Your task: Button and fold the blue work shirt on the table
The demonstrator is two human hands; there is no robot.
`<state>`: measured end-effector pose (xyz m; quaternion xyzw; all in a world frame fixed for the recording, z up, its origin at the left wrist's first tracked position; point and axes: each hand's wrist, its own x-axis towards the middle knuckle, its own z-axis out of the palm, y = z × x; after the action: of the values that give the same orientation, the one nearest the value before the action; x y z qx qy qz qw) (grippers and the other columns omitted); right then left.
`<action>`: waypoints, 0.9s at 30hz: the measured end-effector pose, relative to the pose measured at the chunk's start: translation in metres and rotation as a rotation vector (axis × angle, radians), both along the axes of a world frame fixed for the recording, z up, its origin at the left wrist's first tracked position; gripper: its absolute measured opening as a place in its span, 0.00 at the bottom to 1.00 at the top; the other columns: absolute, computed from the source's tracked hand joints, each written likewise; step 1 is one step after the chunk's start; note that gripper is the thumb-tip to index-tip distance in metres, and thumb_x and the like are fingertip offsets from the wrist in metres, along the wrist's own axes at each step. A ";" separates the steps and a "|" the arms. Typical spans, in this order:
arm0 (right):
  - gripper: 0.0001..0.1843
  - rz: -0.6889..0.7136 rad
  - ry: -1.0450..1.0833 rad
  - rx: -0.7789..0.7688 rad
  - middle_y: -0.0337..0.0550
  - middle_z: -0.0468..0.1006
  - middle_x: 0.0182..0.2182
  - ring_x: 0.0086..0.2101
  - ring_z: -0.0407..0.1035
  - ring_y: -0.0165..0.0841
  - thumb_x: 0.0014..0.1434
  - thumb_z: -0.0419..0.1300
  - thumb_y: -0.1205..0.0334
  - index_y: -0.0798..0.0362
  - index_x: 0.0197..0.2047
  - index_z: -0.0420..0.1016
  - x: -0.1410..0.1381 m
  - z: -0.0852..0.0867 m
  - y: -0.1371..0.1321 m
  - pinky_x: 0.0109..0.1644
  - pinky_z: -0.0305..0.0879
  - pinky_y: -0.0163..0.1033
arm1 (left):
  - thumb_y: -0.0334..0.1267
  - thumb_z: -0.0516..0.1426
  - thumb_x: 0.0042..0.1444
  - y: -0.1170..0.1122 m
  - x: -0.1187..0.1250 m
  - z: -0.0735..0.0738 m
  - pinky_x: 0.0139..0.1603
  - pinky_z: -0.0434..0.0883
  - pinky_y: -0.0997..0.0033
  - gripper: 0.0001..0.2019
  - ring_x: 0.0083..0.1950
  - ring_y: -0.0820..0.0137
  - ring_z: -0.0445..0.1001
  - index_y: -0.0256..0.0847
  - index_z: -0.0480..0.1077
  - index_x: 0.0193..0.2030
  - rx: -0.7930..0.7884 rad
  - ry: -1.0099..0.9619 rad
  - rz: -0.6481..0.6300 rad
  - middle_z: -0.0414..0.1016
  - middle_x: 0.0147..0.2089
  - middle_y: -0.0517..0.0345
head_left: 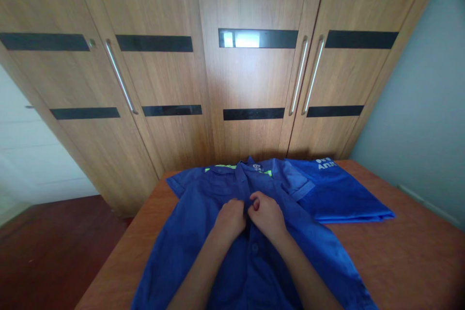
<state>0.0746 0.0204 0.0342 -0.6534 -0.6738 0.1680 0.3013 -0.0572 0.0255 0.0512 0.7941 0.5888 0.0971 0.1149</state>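
A blue short-sleeved work shirt lies front up, its collar pointing away from me and its hem toward me. Bright yellow-green strips and a small white logo show near its chest. My left hand and my right hand meet at the front placket, both with curled fingers closed on the shirt's edges. Whatever sits right between the fingertips is hidden. One dark button shows on the placket just below my hands.
The shirt lies on a reddish-brown wooden table. A folded bright blue cloth with white lettering lies at the right, partly under a sleeve. Behind stands a wooden wardrobe with metal handles. A pale wall rises at the right.
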 end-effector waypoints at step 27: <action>0.15 0.114 0.694 0.025 0.30 0.67 0.19 0.21 0.63 0.27 0.44 0.54 0.69 0.54 0.38 0.73 0.003 -0.008 0.005 0.28 0.59 0.32 | 0.28 0.54 0.43 -0.062 -0.011 -0.006 0.37 0.62 0.74 0.07 0.36 0.69 0.68 0.39 0.71 0.31 -0.307 -0.502 -0.143 0.73 0.34 0.60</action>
<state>0.0772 0.0252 0.0258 -0.5148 -0.5687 0.3884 0.5106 -0.0680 -0.0361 0.0449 0.7581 0.4925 0.1921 0.3819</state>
